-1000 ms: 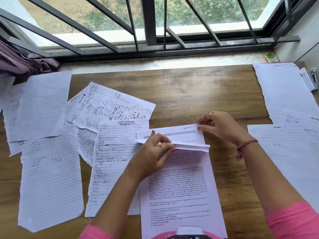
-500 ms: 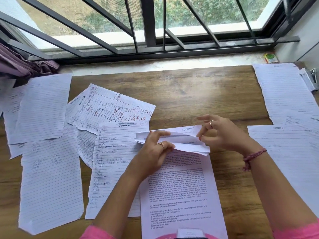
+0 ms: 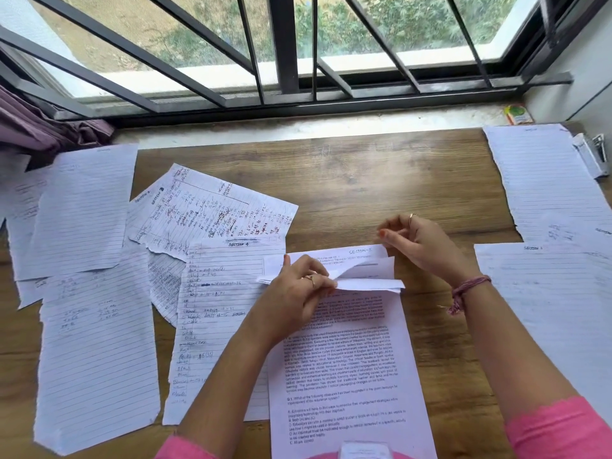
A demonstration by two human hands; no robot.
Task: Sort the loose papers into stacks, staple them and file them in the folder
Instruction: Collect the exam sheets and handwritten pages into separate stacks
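Observation:
A stack of printed sheets (image 3: pixel 344 376) lies in front of me on the wooden table (image 3: pixel 364 180). Their top ends are folded over and lifted (image 3: pixel 367 276), and the sheet beneath is headed "Section 5". My left hand (image 3: pixel 298 293) pinches these folded ends at their left side. My right hand (image 3: pixel 424 246) hangs just above the stack's top right corner with its fingers loosely curled, holding nothing. A handwritten lined sheet headed "Section 4" (image 3: pixel 215 309) lies left of the stack, partly under my left arm.
A scribbled sheet (image 3: pixel 205 210) and several lined sheets (image 3: pixel 82 210) cover the table's left side. More lined sheets (image 3: pixel 543 180) lie at the right. A white object with a metal clip (image 3: pixel 592 154) sits at the far right edge. A small box (image 3: pixel 518 114) stands on the sill.
My right hand has let go of the paper's top right edge and risen, fingers curling. My left hand has lifted the folded sheet ends a little higher.

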